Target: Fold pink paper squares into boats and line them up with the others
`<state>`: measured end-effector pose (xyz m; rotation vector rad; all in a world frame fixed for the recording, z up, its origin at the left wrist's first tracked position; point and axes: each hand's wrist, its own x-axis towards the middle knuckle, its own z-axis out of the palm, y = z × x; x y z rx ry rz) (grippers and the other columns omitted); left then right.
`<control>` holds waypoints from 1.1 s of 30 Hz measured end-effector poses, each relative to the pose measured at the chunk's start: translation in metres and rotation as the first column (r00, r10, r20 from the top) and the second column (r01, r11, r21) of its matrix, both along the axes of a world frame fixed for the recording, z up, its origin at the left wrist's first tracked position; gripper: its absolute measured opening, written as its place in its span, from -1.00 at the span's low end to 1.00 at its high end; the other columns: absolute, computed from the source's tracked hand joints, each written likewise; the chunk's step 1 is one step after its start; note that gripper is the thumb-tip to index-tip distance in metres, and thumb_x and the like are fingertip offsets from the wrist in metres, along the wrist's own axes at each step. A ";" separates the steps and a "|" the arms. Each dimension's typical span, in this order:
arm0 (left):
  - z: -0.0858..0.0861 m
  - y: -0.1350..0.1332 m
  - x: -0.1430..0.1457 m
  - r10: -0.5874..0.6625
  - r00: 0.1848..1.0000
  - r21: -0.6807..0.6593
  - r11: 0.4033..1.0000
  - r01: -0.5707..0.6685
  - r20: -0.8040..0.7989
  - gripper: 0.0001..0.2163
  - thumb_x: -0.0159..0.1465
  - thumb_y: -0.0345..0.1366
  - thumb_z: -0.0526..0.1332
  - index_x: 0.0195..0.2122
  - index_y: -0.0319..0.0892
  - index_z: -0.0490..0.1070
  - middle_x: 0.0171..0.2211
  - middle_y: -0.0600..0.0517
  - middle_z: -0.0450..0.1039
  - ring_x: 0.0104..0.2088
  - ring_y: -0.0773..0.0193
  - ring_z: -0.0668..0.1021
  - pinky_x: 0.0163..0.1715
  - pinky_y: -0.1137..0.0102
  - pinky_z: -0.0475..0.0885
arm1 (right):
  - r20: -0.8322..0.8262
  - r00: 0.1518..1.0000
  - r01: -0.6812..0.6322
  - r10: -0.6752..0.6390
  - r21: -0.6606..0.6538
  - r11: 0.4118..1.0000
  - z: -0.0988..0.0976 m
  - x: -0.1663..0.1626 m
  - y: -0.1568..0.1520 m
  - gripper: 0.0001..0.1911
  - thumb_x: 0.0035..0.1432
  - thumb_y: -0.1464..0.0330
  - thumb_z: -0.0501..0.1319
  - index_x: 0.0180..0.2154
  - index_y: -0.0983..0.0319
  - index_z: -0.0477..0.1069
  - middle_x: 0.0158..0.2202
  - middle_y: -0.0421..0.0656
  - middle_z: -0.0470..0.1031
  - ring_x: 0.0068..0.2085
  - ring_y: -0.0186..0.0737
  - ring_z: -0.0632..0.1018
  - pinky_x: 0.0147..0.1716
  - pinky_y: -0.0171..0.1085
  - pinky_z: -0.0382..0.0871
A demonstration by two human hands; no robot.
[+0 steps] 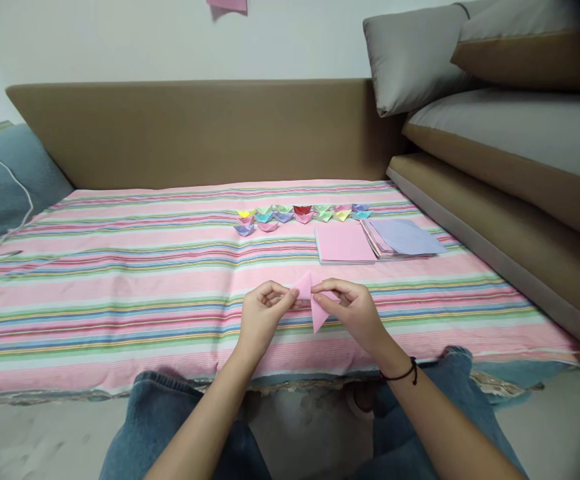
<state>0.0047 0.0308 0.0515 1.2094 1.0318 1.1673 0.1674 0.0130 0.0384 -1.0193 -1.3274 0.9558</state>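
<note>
Between my two hands is a piece of folded pink origami paper (320, 316), held up above the striped cloth. My left hand (265, 308) pinches its left part between thumb and fingers. On the other side, my right hand (353, 308) grips the right part the same way, its thumb lying over the paper. One pointed flap hangs down between the hands and another point stands up at the top. Some of the folds are hidden behind my fingers.
Several small folded paper boats (303, 215) in many colours stand in rows farther back. A pink paper stack (346, 243) and a fanned stack topped with lilac sheets (407, 237) lie right of centre. Grey-brown cushions (510, 147) pile up at the right.
</note>
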 end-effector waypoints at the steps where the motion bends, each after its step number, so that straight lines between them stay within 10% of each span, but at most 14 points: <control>1: 0.000 0.000 0.001 0.001 1.000 0.002 1.000 -0.001 -0.005 -0.78 -0.02 -0.20 0.37 -0.55 -0.22 0.40 -0.59 0.05 0.49 -0.48 0.26 0.57 -0.39 0.40 0.47 | 0.009 1.000 0.006 -0.006 0.001 1.000 0.000 -0.001 -0.001 -0.91 -0.02 0.32 0.31 -0.40 0.18 0.51 -0.36 -0.14 0.54 -0.27 -0.15 0.53 -0.28 -0.21 0.43; 19: -0.004 -0.001 0.003 -0.022 0.998 -0.101 0.994 0.028 0.058 -0.77 -0.04 -0.24 0.40 -0.55 -0.25 0.39 -0.58 0.01 0.55 -0.47 0.21 0.61 -0.37 0.38 0.52 | -0.030 0.979 0.201 -0.204 -0.071 0.977 -0.010 -0.014 0.000 -0.90 -0.08 0.35 0.33 -0.53 0.23 0.46 -0.51 -0.16 0.49 -0.42 -0.21 0.49 -0.42 -0.28 0.34; 33: -0.008 -0.001 0.005 -0.005 0.996 -0.092 0.996 0.014 0.094 -0.69 -0.04 -0.25 0.40 -0.59 -0.21 0.24 -0.61 0.02 0.54 -0.49 0.20 0.62 -0.47 0.41 0.53 | -0.276 0.956 0.047 -0.099 -0.191 0.981 -0.009 -0.014 0.000 -0.49 -0.11 0.33 0.37 -0.35 0.12 -0.02 -0.63 -0.36 0.47 -0.66 -0.38 0.37 -0.65 -0.46 0.17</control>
